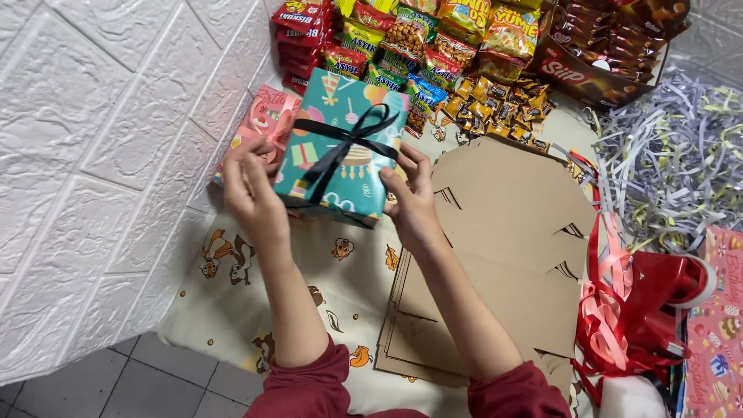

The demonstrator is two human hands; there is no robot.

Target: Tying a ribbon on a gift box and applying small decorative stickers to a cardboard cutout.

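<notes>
A teal gift box (340, 143) wrapped in party-print paper and tied with a black ribbon bow (350, 133) is lifted above a cartoon-print cloth (232, 302). My left hand (251, 190) grips its left side and my right hand (410, 197) grips its right side. The box tilts slightly toward me. Behind it lies a pink wrapped box (263, 116), partly hidden by the teal one and my left hand.
Flat brown cardboard cutouts (503, 255) lie to the right. Snack packets (433, 39) and small gold sweets (503, 104) pile at the back. Shredded paper (673, 147), red ribbon (627, 310) and pink wrapping paper (716, 340) fill the right side. A white brick-pattern wall (101, 155) stands left.
</notes>
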